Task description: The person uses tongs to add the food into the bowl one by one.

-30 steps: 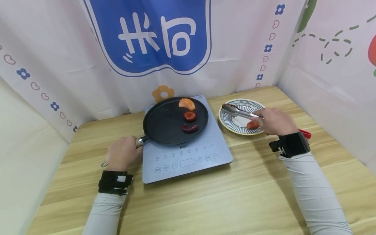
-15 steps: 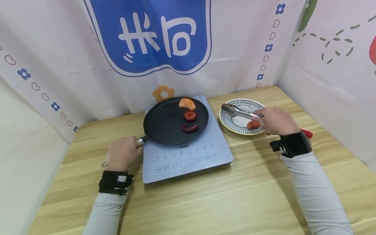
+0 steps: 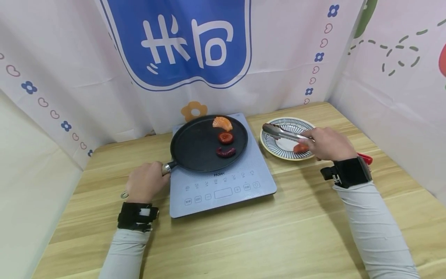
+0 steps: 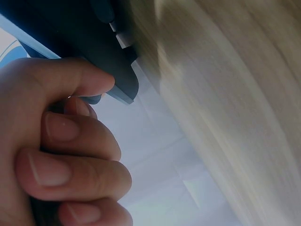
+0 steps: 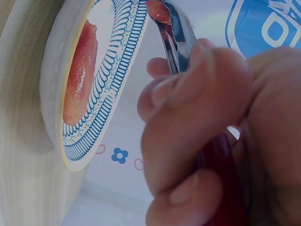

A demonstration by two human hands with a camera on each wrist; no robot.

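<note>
My left hand (image 3: 144,182) grips the handle (image 3: 167,168) of a round black frying pan (image 3: 191,147). Its curled fingers (image 4: 70,172) fill the left wrist view. Lying in the pan are an orange, pale-striped salmon-like slice (image 3: 222,123), a round red piece (image 3: 225,138) and a dark red curved piece (image 3: 225,152). With my right hand (image 3: 329,144) I hold metal tongs (image 3: 287,134) with a red handle over a patterned plate (image 3: 270,149). A reddish food piece (image 5: 159,12) sits between the tongs' tips. Another red, elongated piece (image 5: 81,77) lies on the plate.
Under the pan is a pale Haier induction cooktop (image 3: 223,201), its control panel facing me. Cooktop and plate stand on a wooden table (image 3: 244,244). A printed cloth (image 3: 278,46) hangs along the back, and another covers the right side.
</note>
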